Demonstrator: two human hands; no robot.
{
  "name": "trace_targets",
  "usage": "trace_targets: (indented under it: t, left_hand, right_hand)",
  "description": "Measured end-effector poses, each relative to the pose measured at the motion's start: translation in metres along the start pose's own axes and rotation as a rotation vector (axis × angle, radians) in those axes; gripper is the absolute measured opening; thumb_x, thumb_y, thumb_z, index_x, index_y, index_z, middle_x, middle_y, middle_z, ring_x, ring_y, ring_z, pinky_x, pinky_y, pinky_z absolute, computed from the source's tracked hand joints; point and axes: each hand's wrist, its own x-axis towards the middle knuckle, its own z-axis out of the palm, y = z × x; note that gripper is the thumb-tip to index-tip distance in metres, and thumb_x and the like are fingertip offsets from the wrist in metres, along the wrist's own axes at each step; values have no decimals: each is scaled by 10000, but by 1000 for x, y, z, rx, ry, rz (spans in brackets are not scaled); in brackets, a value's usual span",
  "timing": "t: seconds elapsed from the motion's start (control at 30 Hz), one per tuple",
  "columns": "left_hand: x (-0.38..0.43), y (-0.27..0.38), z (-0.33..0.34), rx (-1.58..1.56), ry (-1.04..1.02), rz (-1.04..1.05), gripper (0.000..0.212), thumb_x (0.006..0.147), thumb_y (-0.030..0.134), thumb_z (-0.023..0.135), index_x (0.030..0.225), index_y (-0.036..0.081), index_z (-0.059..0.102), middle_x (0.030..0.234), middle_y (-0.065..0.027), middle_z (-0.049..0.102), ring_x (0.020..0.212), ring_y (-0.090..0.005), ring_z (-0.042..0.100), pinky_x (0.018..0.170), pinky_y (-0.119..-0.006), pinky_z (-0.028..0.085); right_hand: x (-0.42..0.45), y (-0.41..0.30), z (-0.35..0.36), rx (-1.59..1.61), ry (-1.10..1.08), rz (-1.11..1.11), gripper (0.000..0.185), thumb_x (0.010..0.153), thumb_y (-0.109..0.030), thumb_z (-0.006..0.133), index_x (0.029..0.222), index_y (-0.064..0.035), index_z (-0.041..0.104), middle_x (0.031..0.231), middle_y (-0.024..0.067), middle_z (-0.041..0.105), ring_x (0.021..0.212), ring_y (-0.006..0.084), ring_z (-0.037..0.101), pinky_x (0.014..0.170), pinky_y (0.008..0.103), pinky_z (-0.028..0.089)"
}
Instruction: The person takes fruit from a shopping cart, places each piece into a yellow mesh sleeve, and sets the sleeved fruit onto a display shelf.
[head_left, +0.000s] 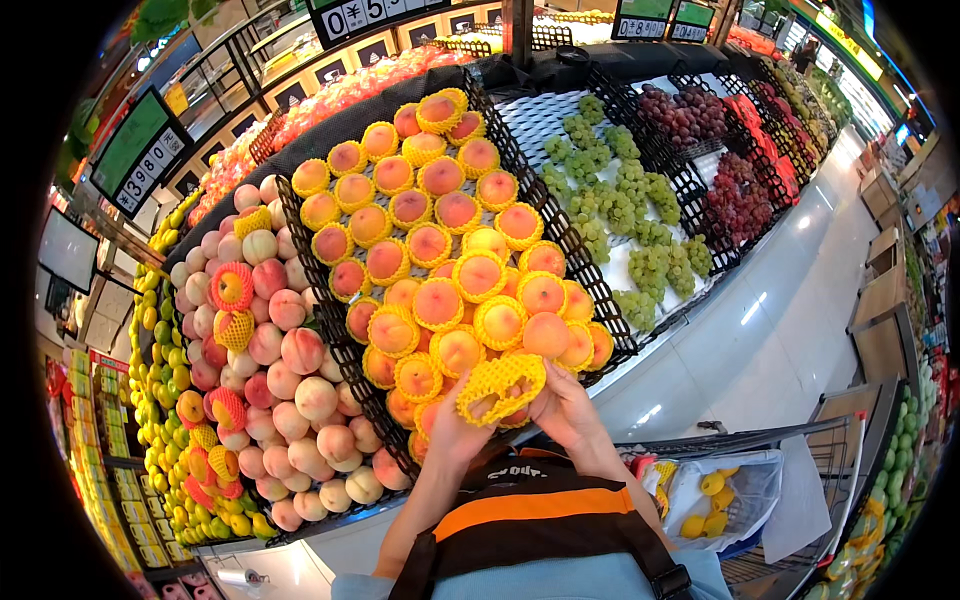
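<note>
A yellow foam fruit net (501, 379) is stretched between my two hands, with gaps in its mesh and no fruit visible inside it. My left hand (463, 429) grips its left end and my right hand (568, 411) its right end. Just beyond them lie yellow-orange peaches (437, 304), most in yellow foam nets, piled near me and in spaced rows farther back. One peach (545, 334) right behind the net shows no sleeve. Parts of the nearest peaches are hidden by my hands.
Black plastic dividers (551, 199) flank the peaches. Pale pink peaches (289, 379) fill the left bin; green grapes (626, 199) and red grapes (739, 196) lie to the right. A shopping cart (840, 480) at my right holds a lined crate (757, 491) with yellow fruit (712, 502). Price signs (142, 154) stand behind.
</note>
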Motion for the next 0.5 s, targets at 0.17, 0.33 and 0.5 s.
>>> trace_targets:
  t: [0.17, 0.33, 0.5]
  left_hand:
    - [10, 13, 5, 262, 177, 50, 296, 1000, 272, 487, 1166, 43, 571, 1102, -85, 652, 946, -193, 627, 830, -338, 513]
    - [18, 27, 1, 537, 469, 97, 242, 974, 240, 551, 1131, 60, 584, 1047, -53, 656, 922, -174, 628, 790, -308, 511]
    - [13, 3, 27, 1376, 534, 403, 196, 988, 207, 534, 1121, 75, 589, 1124, -38, 581, 994, -157, 551, 855, -270, 444]
  right_hand:
    - [11, 12, -38, 103, -455, 21, 326, 1040, -304, 420, 1179, -27, 522, 889, 73, 623, 815, 149, 587, 734, 292, 463]
    - [5, 17, -39, -341, -581, 167, 373, 1049, -327, 387, 1178, -2, 517, 836, 84, 610, 721, 169, 591, 738, 275, 457]
    - [0, 26, -37, -515, -236, 48, 475, 1062, -393, 297, 1353, -32, 397, 1149, 76, 569, 1004, 134, 566, 853, 299, 459]
